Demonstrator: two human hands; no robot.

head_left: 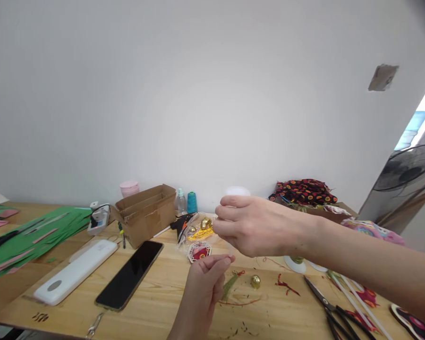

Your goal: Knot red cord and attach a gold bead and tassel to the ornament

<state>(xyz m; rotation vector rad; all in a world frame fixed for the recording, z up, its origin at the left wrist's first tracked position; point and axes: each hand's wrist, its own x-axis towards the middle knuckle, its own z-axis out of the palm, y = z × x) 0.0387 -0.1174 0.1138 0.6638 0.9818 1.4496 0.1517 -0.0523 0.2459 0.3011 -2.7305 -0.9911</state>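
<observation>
My left hand (207, 285) is raised over the table, thumb and forefinger pressed together. Whatever sits in that pinch is too small to name. Just above it, my right hand (250, 224) reaches in from the right with curled fingers, their tips turned away, so what they hold is hidden. Below the hands lie a green tassel (230, 286) with a red knot and a small gold bell (255, 282). Bits of red cord (286, 285) lie to their right. Behind my left hand rests an octagonal white lattice ornament (199, 251) with a red centre.
Black scissors (327, 304) lie at the front right. A phone (130, 275) and a white power bank (76, 271) are at left, near a cardboard box (148, 217). Teal thread (191, 202) stands by the wall. Patterned cloth (304, 191) fills a box at right.
</observation>
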